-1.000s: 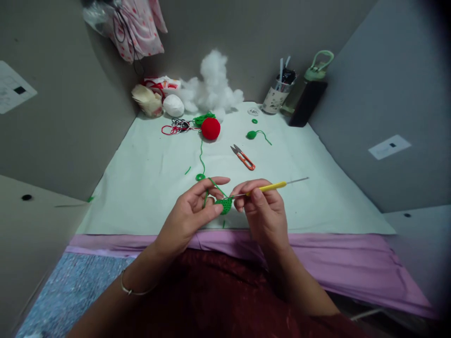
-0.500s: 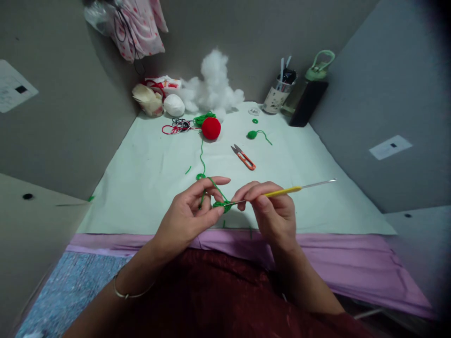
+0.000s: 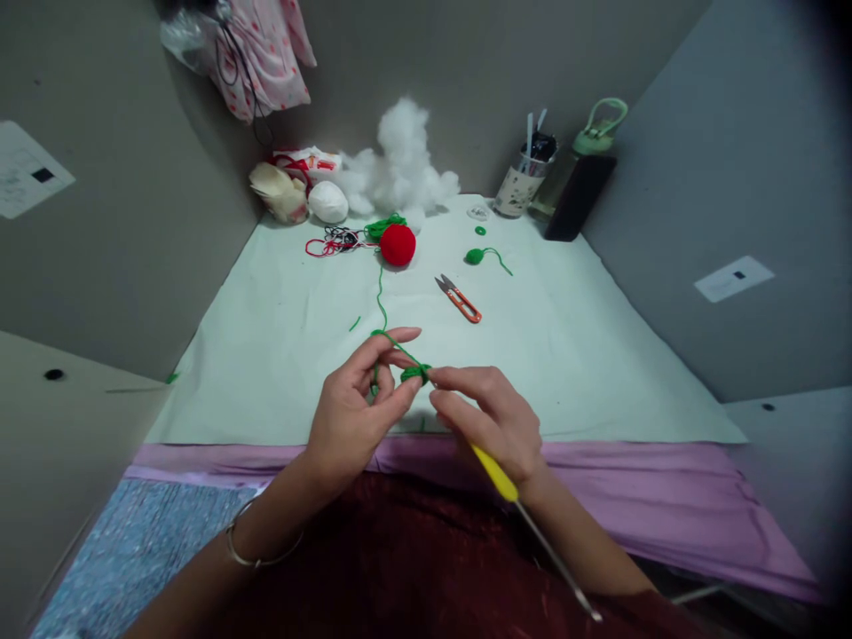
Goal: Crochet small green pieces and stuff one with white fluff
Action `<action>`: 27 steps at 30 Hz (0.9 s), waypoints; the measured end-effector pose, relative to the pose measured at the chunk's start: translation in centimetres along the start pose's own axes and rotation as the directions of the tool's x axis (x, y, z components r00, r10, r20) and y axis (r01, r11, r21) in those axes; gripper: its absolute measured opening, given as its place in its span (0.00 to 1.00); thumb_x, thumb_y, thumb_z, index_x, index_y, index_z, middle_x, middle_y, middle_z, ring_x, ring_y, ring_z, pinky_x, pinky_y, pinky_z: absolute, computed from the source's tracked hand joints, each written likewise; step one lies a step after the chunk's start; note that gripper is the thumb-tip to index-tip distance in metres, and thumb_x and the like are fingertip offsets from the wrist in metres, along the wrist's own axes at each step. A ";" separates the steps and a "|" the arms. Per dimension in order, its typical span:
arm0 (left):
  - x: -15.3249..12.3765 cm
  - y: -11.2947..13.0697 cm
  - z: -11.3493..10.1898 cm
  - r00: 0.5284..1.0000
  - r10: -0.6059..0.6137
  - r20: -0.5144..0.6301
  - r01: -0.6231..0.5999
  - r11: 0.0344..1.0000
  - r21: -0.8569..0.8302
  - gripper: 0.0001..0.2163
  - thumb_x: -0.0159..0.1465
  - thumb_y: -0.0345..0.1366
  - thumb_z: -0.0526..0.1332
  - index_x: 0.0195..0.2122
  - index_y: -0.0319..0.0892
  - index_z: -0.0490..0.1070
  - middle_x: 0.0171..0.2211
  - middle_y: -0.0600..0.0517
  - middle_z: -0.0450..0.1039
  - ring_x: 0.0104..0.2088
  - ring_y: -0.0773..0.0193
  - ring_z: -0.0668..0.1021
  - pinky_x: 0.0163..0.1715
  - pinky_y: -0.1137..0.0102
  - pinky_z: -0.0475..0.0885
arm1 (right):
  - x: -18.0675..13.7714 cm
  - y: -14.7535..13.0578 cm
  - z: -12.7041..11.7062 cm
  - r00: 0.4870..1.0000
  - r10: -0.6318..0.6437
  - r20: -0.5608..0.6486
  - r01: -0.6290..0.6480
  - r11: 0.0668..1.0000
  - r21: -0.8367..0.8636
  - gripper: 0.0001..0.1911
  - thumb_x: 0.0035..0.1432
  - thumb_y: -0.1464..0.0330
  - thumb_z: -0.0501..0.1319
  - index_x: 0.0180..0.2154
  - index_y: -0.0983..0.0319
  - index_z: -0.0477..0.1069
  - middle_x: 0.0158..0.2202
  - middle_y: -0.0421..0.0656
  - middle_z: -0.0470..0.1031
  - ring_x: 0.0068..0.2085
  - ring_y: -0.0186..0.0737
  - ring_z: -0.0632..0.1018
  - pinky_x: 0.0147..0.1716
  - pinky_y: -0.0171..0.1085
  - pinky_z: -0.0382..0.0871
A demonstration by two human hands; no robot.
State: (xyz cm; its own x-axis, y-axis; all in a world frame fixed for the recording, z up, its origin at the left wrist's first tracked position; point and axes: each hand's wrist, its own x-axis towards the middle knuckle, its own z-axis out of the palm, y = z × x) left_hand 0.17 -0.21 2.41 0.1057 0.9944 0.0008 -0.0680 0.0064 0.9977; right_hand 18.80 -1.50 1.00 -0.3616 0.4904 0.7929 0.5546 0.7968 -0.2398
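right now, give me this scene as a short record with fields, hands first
left hand: pinches small green crocheted piece; thin green yarn strand crosses its index finger
right hand: holds slim metal hook with a yellow handle, fingertips close to the crocheted piece
hook direction: free end slants back toward the person; working tip mostly hidden
mid-table: orange-handled metal snips
beyond the snips: round red ball, small green oval piece with a yarn tail
back: fluffy white stuffing
surface: pale green table cover
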 end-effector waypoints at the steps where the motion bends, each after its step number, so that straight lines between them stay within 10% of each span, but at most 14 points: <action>1: 0.1 0.0 0.1 1.000 -0.017 -0.008 0.017 0.999 -0.032 0.20 0.61 0.34 0.72 0.55 0.46 0.78 0.32 0.55 0.70 0.27 0.71 0.66 0.33 0.72 0.67 | -0.3 0.0 0.3 1.000 -0.010 -0.018 0.009 0.999 -0.032 0.16 0.65 0.77 0.63 0.51 0.56 0.77 0.48 0.50 0.83 0.46 0.45 0.84 0.40 0.44 0.83; 8: 0.5 -0.8 0.4 0.950 -0.188 0.249 0.284 0.853 -0.437 0.30 0.58 0.38 0.75 0.62 0.45 0.72 0.32 0.56 0.67 0.26 0.73 0.64 0.25 0.77 0.61 | -1.4 -0.1 2.0 0.993 0.038 -0.113 -0.051 0.992 -0.113 0.26 0.62 0.78 0.66 0.56 0.46 0.77 0.48 0.43 0.83 0.44 0.43 0.84 0.42 0.43 0.83; 11: 0.7 -0.6 0.0 0.889 -0.273 0.367 0.435 0.754 -0.493 0.32 0.57 0.39 0.75 0.62 0.42 0.72 0.29 0.59 0.61 0.23 0.76 0.54 0.19 0.79 0.52 | -0.9 -0.2 1.8 0.974 0.162 -0.158 -0.144 0.982 0.122 0.20 0.66 0.75 0.63 0.55 0.49 0.77 0.46 0.43 0.83 0.44 0.43 0.83 0.41 0.44 0.82; 19: 0.6 0.0 -0.6 0.931 -0.204 0.303 0.323 0.846 -0.424 0.26 0.57 0.35 0.75 0.58 0.44 0.76 0.34 0.54 0.70 0.26 0.75 0.63 0.21 0.78 0.54 | 0.5 0.6 1.8 0.802 0.597 0.016 -0.405 0.523 0.750 0.09 0.70 0.64 0.61 0.40 0.58 0.79 0.37 0.44 0.82 0.32 0.37 0.79 0.30 0.39 0.77; 23: 0.4 -0.6 -0.2 0.956 -0.140 0.258 0.227 0.910 -0.346 0.24 0.60 0.36 0.73 0.58 0.45 0.76 0.39 0.50 0.75 0.33 0.69 0.72 0.29 0.76 0.64 | 0.3 0.5 2.2 0.814 0.581 0.013 -0.437 0.598 0.672 0.09 0.71 0.66 0.60 0.42 0.57 0.80 0.37 0.43 0.81 0.33 0.37 0.79 0.32 0.39 0.77; 27: 0.4 -1.1 0.3 0.981 -0.093 0.171 0.147 0.929 -0.341 0.24 0.60 0.34 0.74 0.57 0.47 0.77 0.36 0.53 0.74 0.29 0.72 0.69 0.28 0.76 0.63 | -0.1 -0.4 1.7 0.919 0.383 -0.092 -0.329 0.876 0.354 0.13 0.68 0.75 0.62 0.48 0.55 0.80 0.42 0.44 0.82 0.41 0.40 0.81 0.40 0.42 0.78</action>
State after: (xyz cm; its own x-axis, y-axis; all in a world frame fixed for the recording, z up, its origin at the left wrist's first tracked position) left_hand 0.63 0.16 1.30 0.2792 0.9569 -0.0803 -0.3855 0.1883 0.9033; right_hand 17.36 -1.22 0.06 -0.0515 0.7232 0.6887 0.3396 0.6612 -0.6689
